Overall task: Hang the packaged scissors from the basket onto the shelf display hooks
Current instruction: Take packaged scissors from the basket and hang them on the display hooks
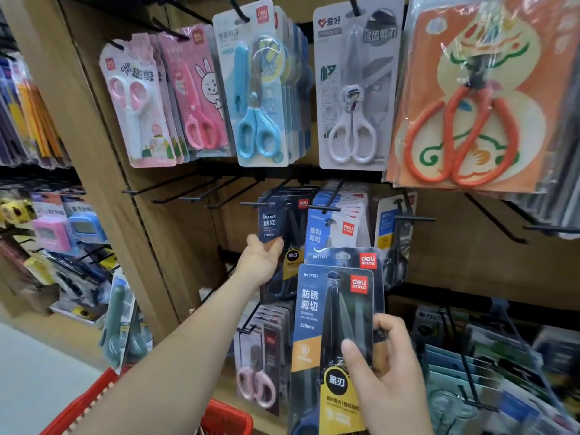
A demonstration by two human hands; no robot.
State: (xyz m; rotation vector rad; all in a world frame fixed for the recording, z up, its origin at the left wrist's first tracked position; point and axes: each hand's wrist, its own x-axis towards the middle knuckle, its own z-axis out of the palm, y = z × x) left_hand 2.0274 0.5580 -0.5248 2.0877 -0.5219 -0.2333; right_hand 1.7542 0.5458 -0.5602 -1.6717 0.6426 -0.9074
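The right hand (389, 381) grips two dark blue scissors packs (332, 334) — stacked, upright — just below the blue-and-white packs (337, 229) on the middle hooks. Left of those, the left hand (262, 255) touches a hanging dark pack (276, 221), fingers loosely spread. The red basket (226, 417) sits far below.

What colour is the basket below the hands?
Red, a slatted plastic basket at the bottom edge of the head view, under the left forearm.

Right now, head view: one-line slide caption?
Left hand steadies a hanging dark scissors pack while the right hand holds two blue scissors packs before the display hooks.
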